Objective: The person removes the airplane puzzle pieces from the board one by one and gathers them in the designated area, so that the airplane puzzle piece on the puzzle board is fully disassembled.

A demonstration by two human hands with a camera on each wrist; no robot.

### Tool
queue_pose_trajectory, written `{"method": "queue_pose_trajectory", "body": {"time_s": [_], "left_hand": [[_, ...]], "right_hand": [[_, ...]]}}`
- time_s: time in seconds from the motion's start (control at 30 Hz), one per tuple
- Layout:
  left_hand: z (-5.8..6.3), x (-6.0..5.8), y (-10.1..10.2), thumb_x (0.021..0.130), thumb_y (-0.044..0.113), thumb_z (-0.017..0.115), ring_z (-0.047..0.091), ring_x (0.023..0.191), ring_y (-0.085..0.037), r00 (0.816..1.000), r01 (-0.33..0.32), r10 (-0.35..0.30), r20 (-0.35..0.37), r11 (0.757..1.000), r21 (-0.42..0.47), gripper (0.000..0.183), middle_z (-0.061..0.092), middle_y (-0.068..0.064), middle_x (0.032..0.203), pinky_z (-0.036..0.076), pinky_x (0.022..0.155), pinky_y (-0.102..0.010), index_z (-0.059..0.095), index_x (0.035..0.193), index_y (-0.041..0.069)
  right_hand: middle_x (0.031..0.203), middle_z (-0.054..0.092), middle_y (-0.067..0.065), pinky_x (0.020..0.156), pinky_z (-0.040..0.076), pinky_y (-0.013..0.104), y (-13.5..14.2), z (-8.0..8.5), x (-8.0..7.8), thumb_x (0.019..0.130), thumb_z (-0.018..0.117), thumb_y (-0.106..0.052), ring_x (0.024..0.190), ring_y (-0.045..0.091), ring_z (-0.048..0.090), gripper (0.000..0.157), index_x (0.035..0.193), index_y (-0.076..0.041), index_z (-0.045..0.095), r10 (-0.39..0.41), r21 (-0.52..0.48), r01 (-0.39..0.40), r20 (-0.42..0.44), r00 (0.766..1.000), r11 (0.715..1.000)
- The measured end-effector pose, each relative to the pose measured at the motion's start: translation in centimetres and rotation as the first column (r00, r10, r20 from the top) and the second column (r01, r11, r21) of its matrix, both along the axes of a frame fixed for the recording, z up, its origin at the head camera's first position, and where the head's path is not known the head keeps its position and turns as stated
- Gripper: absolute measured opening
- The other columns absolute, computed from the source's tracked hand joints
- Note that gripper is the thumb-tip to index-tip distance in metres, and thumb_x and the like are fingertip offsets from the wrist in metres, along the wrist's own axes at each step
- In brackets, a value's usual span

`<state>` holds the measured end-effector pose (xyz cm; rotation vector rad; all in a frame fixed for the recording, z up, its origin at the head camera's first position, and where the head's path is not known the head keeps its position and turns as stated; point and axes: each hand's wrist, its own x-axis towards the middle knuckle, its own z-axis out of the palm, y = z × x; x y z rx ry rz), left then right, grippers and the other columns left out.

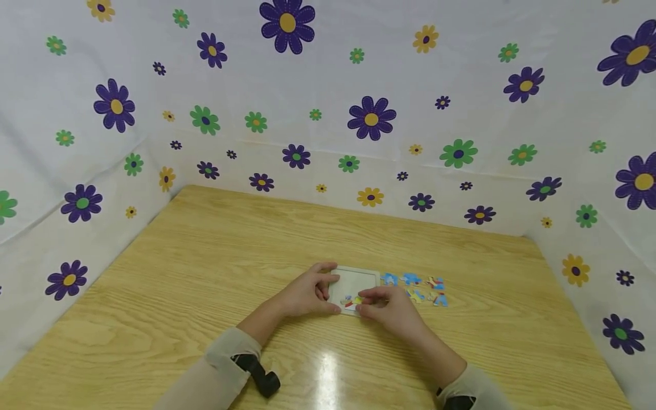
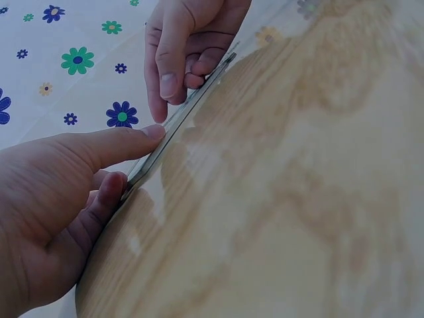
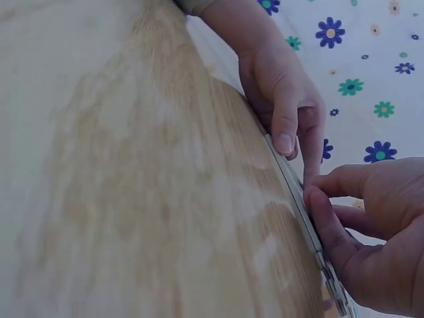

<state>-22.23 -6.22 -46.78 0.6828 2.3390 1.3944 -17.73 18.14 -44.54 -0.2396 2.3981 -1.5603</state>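
A shallow white puzzle tray [image 1: 353, 274] lies on the table, with a few coloured puzzle pieces [image 1: 347, 302] along its near side. My left hand [image 1: 310, 291] holds the tray's left side, thumb by the near corner and index finger by the far one. At the near right part of the tray, my right hand [image 1: 392, 310] pinches a small yellowish puzzle piece [image 1: 358, 299], mostly hidden by the fingertips. In the right wrist view, the right thumb and index finger [image 3: 331, 180] meet just over the tray's edge [image 3: 291, 182].
Several loose puzzle pieces [image 1: 411, 279], blue, yellow and red, lie in two rows right of the tray, partly behind the right hand. The wooden table [image 1: 230, 239] is bordered by a white flowered cloth [image 1: 328, 136] at the back and sides.
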Motion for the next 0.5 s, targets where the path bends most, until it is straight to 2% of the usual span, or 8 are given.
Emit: {"method": "queue_pose_trajectory", "body": {"time_s": [0.17,0.37,0.5], "left_hand": [[0.07,0.08,0.12,0.080,0.022,0.086,0.053,0.087,-0.012,1.000,0.006,-0.006,0.000,1.000,0.010,0.075,0.030,-0.001,0.160,0.048,0.075,-0.020,0.052,0.144,0.000],[0.00,0.06,0.03,0.080,0.024,0.086,0.054,0.087,-0.013,1.000,0.012,-0.012,0.004,1.000,0.003,0.076,0.029,-0.001,0.161,0.049,0.074,-0.021,0.052,0.144,0.002],[0.01,0.06,-0.07,0.080,0.025,0.086,0.054,0.087,-0.013,1.000,0.007,-0.007,0.010,1.000,0.000,0.077,0.031,0.001,0.160,0.049,0.075,-0.021,0.051,0.145,0.004]], "right_hand": [[0.091,0.071,0.006,0.061,0.052,0.021,-0.19,-0.21,-0.08,0.089,0.076,-0.017,0.072,0.012,0.065,0.033,0.115,0.003,0.072,-0.010,0.101,0.013,-0.033,0.999,0.995],[0.082,0.071,0.006,0.062,0.052,0.023,-0.25,-0.02,-0.06,0.092,0.072,-0.015,0.070,0.014,0.066,0.031,0.116,0.005,0.071,0.030,0.111,-0.027,-0.028,0.999,0.994],[0.085,0.068,0.006,0.065,0.053,0.023,-0.30,0.01,0.02,0.092,0.072,-0.016,0.071,0.014,0.065,0.028,0.115,0.001,0.069,0.020,0.115,-0.015,-0.037,0.999,0.993]]}}
